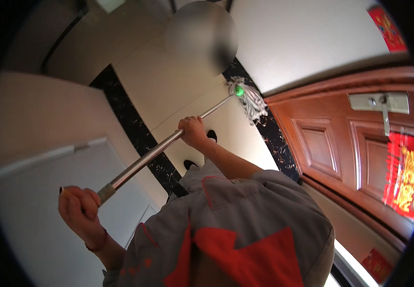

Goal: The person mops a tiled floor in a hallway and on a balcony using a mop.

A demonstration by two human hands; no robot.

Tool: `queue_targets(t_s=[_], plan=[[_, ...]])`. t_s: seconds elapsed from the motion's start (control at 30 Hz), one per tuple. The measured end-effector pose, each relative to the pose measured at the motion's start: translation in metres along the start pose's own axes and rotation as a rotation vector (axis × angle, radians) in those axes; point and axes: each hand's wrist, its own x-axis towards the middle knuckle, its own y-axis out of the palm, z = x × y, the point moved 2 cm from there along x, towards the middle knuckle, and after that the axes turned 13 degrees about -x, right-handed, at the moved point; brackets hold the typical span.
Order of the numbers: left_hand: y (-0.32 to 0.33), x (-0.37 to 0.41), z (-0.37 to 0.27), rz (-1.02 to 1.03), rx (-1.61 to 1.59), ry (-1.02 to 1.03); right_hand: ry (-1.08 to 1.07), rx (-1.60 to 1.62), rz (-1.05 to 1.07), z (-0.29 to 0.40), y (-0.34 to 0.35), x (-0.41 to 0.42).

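Observation:
A string mop with a metal handle (148,156) slants across the view. My left hand (81,210) is closed around the grey grip at the handle's upper end, and a dark band circles that wrist. Farther down, my right hand (193,132) grips the metal shaft. A green socket (239,91) joins the shaft to the pale, stringy mop head (251,104), which lies spread across the edge of the light floor (192,97) and the black marbled border beside the white wall.
A brown panelled door (318,143) with a metal lever handle (385,114) and red-and-gold decorations stands at the right. A pale wall and a white door (67,193) are at the left. Black marbled strips (131,118) edge the floor. A round blurred patch hides part of the top.

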Motion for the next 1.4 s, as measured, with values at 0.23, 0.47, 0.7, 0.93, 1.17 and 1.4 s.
queue_targets(t_s=[0.23, 0.47, 0.7, 0.93, 1.17, 1.4], plan=[[-0.118, -0.095, -0.043, -0.494, 0.196, 0.228, -0.55, -0.07, 0.508, 0.162, 0.06, -0.005], [-0.167, -0.193, -0.125, -0.609, 0.509, 0.538, -0.963, 0.186, 0.898, 0.311, 0.104, -0.101], [-0.166, -0.246, -0.171, -0.627, 0.633, 0.48, -1.089, 0.181, 1.151, 0.33, 0.058, -0.167], [-0.125, -0.237, -0.119, -0.794, 0.382, 0.537, -0.937, 0.188, 0.903, 0.197, 0.034, -0.145], [-0.051, -0.223, -0.008, -0.21, -0.062, 0.388, -0.565, 0.17, 0.529, -0.017, -0.018, -0.132], [0.036, -0.26, 0.065, -0.316, -0.452, -0.245, -0.331, -0.034, 0.035, -0.162, 0.003, -0.142]])
